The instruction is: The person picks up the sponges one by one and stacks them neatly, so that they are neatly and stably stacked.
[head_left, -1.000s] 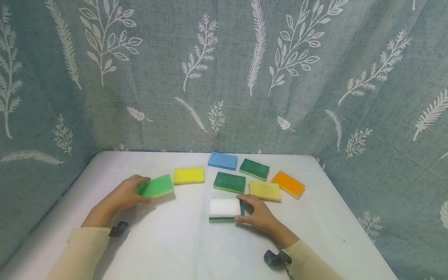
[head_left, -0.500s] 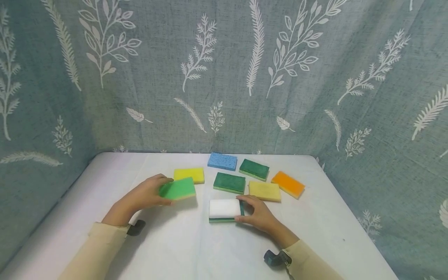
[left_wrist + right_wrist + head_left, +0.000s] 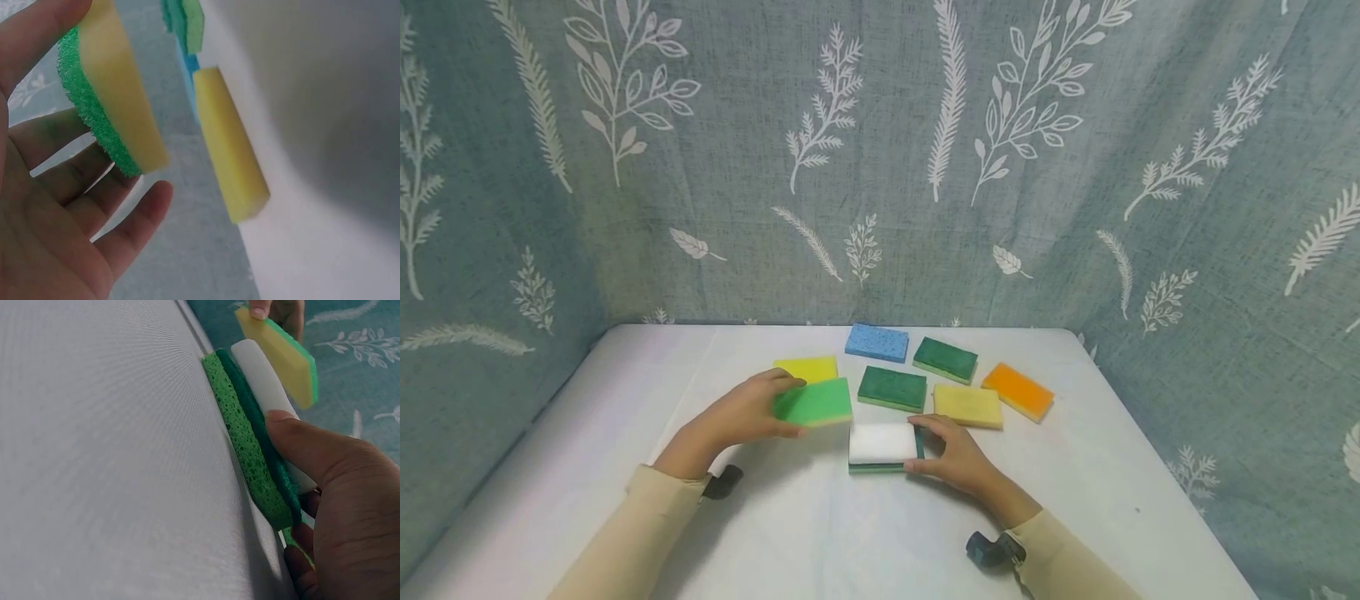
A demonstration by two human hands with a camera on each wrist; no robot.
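Observation:
My left hand (image 3: pixel 748 414) grips a sponge with a bright green scouring top and a yellow underside, the green-topped sponge (image 3: pixel 814 402), raised above the table between thumb and fingers. In the left wrist view its rough green layer (image 3: pixel 94 112) faces the palm. On the right, my right hand (image 3: pixel 953 454) pinches the right end of a white sponge (image 3: pixel 882 443). This white sponge lies on a green sponge (image 3: pixel 240 434) with a dark green scouring layer, which rests on the table. The held green-topped sponge is just left of and above this stack.
Behind lie a yellow sponge (image 3: pixel 806 367), a blue sponge (image 3: pixel 877 342), two dark green sponges, the nearer dark green sponge (image 3: pixel 892 388) and the farther dark green sponge (image 3: pixel 946 358), a pale yellow sponge (image 3: pixel 967 406) and an orange sponge (image 3: pixel 1018 390). A patterned curtain (image 3: pixel 737 167) borders the white table (image 3: pixel 820 533).
My left hand has carried the green-topped sponge to the right, from left of the yellow sponge to beside the white one. My right hand has kept its place on the stack.

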